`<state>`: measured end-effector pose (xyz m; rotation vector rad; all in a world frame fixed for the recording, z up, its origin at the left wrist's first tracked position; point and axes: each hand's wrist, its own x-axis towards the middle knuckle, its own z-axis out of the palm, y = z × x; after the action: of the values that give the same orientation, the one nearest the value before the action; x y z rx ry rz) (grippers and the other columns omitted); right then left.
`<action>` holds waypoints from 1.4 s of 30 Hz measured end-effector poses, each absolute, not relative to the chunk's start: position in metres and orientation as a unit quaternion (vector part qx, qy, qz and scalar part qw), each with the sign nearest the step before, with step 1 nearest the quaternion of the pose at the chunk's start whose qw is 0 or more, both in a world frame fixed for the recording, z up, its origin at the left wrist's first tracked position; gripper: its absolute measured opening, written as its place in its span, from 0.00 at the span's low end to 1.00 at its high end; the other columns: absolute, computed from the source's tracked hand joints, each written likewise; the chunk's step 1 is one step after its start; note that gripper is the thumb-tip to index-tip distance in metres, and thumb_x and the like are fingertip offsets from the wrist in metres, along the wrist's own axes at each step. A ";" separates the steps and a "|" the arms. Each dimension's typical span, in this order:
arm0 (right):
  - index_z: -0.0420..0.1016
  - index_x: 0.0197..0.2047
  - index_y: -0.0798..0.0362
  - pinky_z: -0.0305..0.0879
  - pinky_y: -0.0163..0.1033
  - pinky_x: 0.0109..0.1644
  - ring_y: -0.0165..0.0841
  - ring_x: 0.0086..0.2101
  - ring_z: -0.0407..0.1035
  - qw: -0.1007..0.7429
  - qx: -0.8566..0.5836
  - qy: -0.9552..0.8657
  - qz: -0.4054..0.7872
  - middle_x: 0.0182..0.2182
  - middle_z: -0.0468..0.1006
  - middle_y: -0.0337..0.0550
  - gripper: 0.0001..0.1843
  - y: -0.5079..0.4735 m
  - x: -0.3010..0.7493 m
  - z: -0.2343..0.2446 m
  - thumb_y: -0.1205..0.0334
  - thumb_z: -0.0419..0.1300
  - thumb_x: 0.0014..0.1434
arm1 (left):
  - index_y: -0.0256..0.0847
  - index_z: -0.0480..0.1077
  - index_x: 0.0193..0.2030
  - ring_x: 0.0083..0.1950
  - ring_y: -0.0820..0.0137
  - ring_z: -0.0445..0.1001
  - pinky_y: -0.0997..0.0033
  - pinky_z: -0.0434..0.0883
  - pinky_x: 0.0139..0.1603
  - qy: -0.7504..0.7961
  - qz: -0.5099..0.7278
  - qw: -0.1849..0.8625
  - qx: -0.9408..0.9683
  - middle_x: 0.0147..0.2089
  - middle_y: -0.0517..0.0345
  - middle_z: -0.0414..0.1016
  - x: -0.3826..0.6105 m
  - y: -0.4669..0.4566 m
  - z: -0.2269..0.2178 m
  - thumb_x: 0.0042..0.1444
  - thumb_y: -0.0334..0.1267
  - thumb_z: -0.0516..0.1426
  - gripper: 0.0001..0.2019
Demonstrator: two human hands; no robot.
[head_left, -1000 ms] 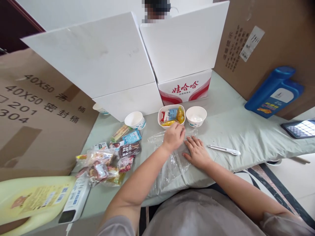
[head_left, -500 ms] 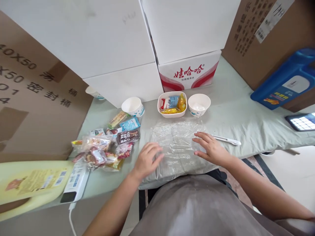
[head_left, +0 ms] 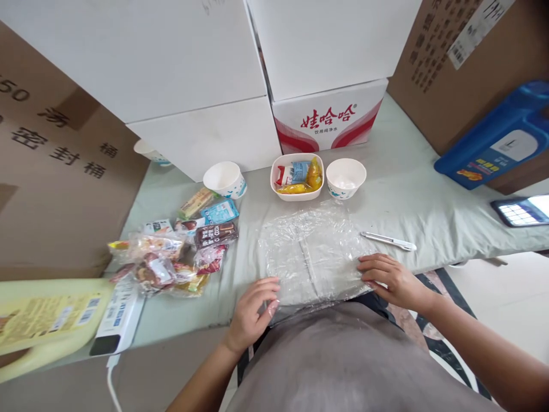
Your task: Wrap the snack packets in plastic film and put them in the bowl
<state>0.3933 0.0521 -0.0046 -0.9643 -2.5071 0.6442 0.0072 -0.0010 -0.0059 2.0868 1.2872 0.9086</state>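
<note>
A sheet of clear plastic wrap [head_left: 311,252] lies spread flat on the pale green cloth at the table's near edge. My left hand [head_left: 253,309] rests on its near left corner, fingers curled down onto the film. My right hand [head_left: 388,277] presses the near right corner with its fingers stretched flat. Behind the wrap stands a white rectangular bowl [head_left: 297,177] with snack packets in it, and a round white bowl [head_left: 345,177] to its right. A third bowl [head_left: 225,179] sits further left.
A pile of wrapped snacks [head_left: 175,257] lies left of the wrap. A white pen-like tool [head_left: 388,241] lies to the right. White boxes [head_left: 206,86], a red-printed carton [head_left: 328,123], brown cartons, a blue jug [head_left: 497,140], a phone [head_left: 521,210] and a yellow bottle [head_left: 47,320] ring the table.
Both hands slid back toward me along the plastic wrap and moved apart to its near corners. The wrap now lies spread wider and flatter. The view tilted downward.
</note>
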 end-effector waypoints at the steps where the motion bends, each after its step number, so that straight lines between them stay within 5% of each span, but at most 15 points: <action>1: 0.75 0.45 0.48 0.68 0.50 0.56 0.38 0.52 0.70 0.203 -0.346 -0.879 0.257 0.45 0.79 0.46 0.11 0.051 0.393 0.000 0.65 0.53 0.64 | 0.45 0.69 0.37 0.51 0.61 0.76 0.55 0.75 0.51 0.493 0.361 0.286 0.738 0.41 0.53 0.78 0.007 0.001 -0.003 0.60 0.32 0.53 0.05; 6: 0.74 0.43 0.50 0.74 0.42 0.44 0.36 0.41 0.75 0.283 -0.434 -0.772 0.368 0.39 0.79 0.47 0.11 0.057 0.378 0.018 0.57 0.53 0.65 | 0.43 0.68 0.32 0.39 0.66 0.77 0.63 0.76 0.42 0.597 0.426 0.341 0.587 0.37 0.53 0.77 0.006 0.024 0.005 0.57 0.41 0.56 0.06; 12: 0.67 0.51 0.55 0.73 0.40 0.33 0.33 0.28 0.74 0.410 -0.562 -0.589 0.411 0.29 0.76 0.40 0.23 0.116 0.333 0.000 0.48 0.58 0.59 | 0.42 0.62 0.40 0.22 0.74 0.70 0.73 0.69 0.27 0.696 0.485 0.291 0.442 0.30 0.60 0.75 0.017 0.079 -0.008 0.52 0.42 0.57 0.12; 18: 0.66 0.57 0.57 0.68 0.45 0.38 0.41 0.34 0.74 0.245 -0.666 -0.690 0.139 0.34 0.79 0.48 0.23 0.142 0.308 -0.030 0.57 0.51 0.62 | 0.41 0.65 0.44 0.32 0.65 0.75 0.68 0.67 0.36 0.787 0.322 0.075 0.521 0.29 0.59 0.74 0.021 0.096 -0.028 0.53 0.37 0.56 0.11; 25: 0.65 0.59 0.58 0.66 0.43 0.36 0.42 0.35 0.74 0.187 -0.651 -0.734 0.047 0.39 0.79 0.52 0.23 0.134 0.306 -0.035 0.57 0.45 0.66 | 0.42 0.67 0.43 0.30 0.65 0.75 0.69 0.65 0.35 0.781 0.326 0.072 0.528 0.27 0.60 0.75 0.017 0.093 -0.036 0.56 0.42 0.56 0.10; 30: 0.68 0.56 0.60 0.67 0.43 0.44 0.42 0.40 0.73 0.213 -0.622 -0.753 0.029 0.39 0.79 0.52 0.20 0.135 0.308 -0.034 0.60 0.47 0.65 | 0.43 0.69 0.39 0.29 0.64 0.74 0.68 0.65 0.34 0.801 0.285 0.078 0.520 0.25 0.60 0.74 0.012 0.099 -0.030 0.58 0.43 0.56 0.07; 38: 0.69 0.55 0.58 0.65 0.45 0.48 0.43 0.44 0.70 0.196 -0.619 -0.760 0.028 0.44 0.78 0.53 0.20 0.135 0.304 -0.037 0.61 0.45 0.67 | 0.40 0.72 0.45 0.51 0.59 0.73 0.57 0.67 0.54 0.626 0.255 -0.017 0.736 0.45 0.46 0.76 0.045 0.100 -0.003 0.62 0.38 0.52 0.10; 42: 0.69 0.56 0.55 0.64 0.42 0.39 0.41 0.37 0.71 0.144 -0.655 -0.740 0.036 0.43 0.77 0.52 0.20 0.145 0.316 -0.028 0.60 0.46 0.67 | 0.45 0.64 0.62 0.70 0.53 0.56 0.45 0.53 0.68 0.500 0.136 0.057 0.853 0.67 0.48 0.63 0.067 0.100 -0.016 0.60 0.47 0.57 0.25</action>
<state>0.3159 0.1449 -0.0277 -1.8895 -2.1344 0.1051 0.0672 0.0997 -0.0163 2.5870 1.5173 0.4136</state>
